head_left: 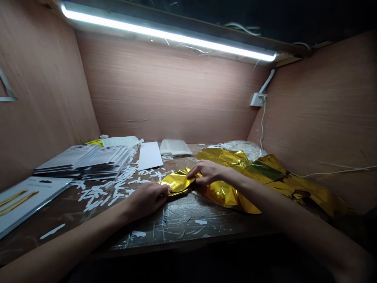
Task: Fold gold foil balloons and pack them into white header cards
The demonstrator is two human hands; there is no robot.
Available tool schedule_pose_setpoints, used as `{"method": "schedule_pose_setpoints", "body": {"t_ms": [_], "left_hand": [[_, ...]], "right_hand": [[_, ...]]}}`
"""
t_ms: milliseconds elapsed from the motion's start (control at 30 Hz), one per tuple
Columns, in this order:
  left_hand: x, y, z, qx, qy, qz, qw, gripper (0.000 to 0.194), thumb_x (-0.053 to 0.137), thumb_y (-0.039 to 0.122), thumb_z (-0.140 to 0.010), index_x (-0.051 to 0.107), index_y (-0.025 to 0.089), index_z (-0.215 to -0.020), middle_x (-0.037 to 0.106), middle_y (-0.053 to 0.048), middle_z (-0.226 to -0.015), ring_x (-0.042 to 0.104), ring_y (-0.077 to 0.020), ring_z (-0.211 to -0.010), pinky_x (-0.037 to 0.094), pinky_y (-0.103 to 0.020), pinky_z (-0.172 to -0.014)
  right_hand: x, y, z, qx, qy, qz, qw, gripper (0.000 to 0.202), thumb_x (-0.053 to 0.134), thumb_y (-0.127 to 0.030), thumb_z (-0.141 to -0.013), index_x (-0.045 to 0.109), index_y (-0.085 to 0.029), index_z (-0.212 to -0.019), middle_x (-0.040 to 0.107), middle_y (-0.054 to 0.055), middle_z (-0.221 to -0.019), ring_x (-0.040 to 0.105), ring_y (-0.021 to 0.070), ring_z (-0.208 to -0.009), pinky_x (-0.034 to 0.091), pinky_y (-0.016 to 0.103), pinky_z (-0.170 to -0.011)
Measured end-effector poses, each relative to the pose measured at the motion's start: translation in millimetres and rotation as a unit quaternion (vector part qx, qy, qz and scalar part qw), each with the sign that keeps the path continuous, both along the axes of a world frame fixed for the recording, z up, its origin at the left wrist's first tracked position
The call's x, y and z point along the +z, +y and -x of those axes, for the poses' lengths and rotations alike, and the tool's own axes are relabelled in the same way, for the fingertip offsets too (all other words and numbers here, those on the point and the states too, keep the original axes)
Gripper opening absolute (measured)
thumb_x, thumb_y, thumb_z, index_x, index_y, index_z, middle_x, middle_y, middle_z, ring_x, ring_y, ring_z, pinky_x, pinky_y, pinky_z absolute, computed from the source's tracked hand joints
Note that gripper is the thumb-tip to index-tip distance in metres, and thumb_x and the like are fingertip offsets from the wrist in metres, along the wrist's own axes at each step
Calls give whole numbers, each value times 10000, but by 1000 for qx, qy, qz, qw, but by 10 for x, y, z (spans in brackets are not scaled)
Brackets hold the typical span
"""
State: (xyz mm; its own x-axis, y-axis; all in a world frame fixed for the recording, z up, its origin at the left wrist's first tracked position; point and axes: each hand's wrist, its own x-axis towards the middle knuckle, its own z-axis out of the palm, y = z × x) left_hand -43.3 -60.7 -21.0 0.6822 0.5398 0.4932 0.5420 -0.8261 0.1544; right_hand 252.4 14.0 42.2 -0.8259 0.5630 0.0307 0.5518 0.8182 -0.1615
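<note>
A folded piece of shiny gold foil (176,180), which looks like a deflated foil balloon, lies on the dark worktable (182,220) in front of me. My left hand (149,198) is closed at its left end, thumb and fingertips on the foil's edge. At the right end, my right hand (206,172) grips the foil with bent fingers, the index finger pressed on top. Loose, crumpled gold foil pieces (235,192) spread beneath and beyond my right forearm. What lies under my palms is hidden.
Stacked printed packages (103,159) stand at the left, near a package with a gold picture (20,198). White cut-out scraps (118,188) litter the table. Behind are a white card (150,155), clear bags (176,147) and crumpled clear plastic (238,146). Wooden walls (171,90) enclose three sides.
</note>
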Motion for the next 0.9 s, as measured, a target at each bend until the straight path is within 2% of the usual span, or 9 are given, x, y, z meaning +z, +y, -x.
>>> {"method": "schedule_pose_setpoints", "body": {"t_ms": [33,133,267,333,433,500,600,733,900], "left_hand": [[2,0,-1,-1,0,3,1000,134,560,169,-925,679,220,-889,769,-39,-868,742,-192,-799,566,-274,-764],[-10,8,-10,-7,-4,5,1000,148,550,164,-929,685,221,-903,771,-46,-878,745,-205,-826,569,-296,-789],[-37,1,9,-4,-10,12,1000,180,547,146,-926,713,217,-925,784,-55,-930,749,-213,-846,574,-318,-797],[-29,3,61,-11,-13,36,999,238,541,133,-927,744,225,-1012,790,-55,-994,751,-213,-885,579,-328,-815],[35,66,185,-21,-42,112,993,322,615,154,-905,753,261,-1175,791,-53,-1076,751,-211,-947,588,-343,-874],[104,157,263,-36,-57,173,983,342,678,160,-869,763,271,-1181,789,-55,-1112,744,-221,-1019,566,-377,-973],[199,310,318,-73,-51,248,965,369,719,145,-837,763,259,-1185,779,-56,-1169,718,-245,-1126,428,-475,-1158],[230,427,303,-69,-36,318,945,531,791,165,-804,687,250,-1318,813,-36,-1026,768,-243,-1000,247,-565,-1245],[241,597,206,-120,-45,318,939,214,822,205,-802,809,262,-1007,803,-48,-1081,699,-278,-1176,226,-561,-1251]], "right_hand": [[70,34,-29,-19,26,57,998,296,640,-345,-918,792,-238,-1149,800,70,-993,693,173,-786,498,281,-730],[145,85,10,-77,123,155,977,505,442,-493,-1035,807,-150,-1102,778,96,-794,595,130,-577,475,268,-622],[-97,96,186,-21,111,115,987,257,664,-357,-935,815,-218,-1088,795,82,-982,649,144,-755,478,264,-741],[-242,116,208,-1,93,106,990,266,712,-305,-899,798,-256,-1145,790,55,-975,646,146,-792,463,253,-749],[-355,164,149,3,112,130,985,311,702,-331,-917,766,-272,-1216,777,44,-950,618,137,-761,444,237,-700],[-363,185,98,14,110,147,983,315,708,-320,-917,760,-286,-1225,774,41,-967,602,131,-748,432,232,-686],[-335,185,59,20,98,161,982,326,724,-281,-904,757,-304,-1227,772,34,-982,590,126,-730,420,229,-675],[-330,165,65,14,117,141,983,314,705,-251,-918,762,-285,-1225,765,55,-983,604,137,-775,426,233,-711],[-360,163,66,24,111,105,988,312,685,-246,-938,754,-289,-1239,736,64,-937,565,133,-730,401,245,-693]]}}
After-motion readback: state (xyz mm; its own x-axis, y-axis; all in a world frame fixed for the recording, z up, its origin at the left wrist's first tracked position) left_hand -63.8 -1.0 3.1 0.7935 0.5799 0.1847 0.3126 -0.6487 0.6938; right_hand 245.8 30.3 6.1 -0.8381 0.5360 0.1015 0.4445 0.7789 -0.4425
